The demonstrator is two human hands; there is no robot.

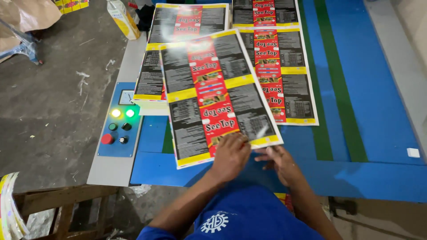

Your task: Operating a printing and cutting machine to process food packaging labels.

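Fingers of the left hand (pixel 230 153) press flat on the printed sheet (pixel 218 95) — right hand (pixel 279 161) apparently loosely curled, gripping nothing, beside its corner.

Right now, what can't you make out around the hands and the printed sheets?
- Head view: the near edge of the top printed sheet is hidden under the left hand.
- The right hand fingertips are blurred; whether they touch the sheet cannot be told.
- The far sheets are cut off by the top edge.
- How many sheets are in the stack is too small to tell.
- The dial on the control panel is too small to read.
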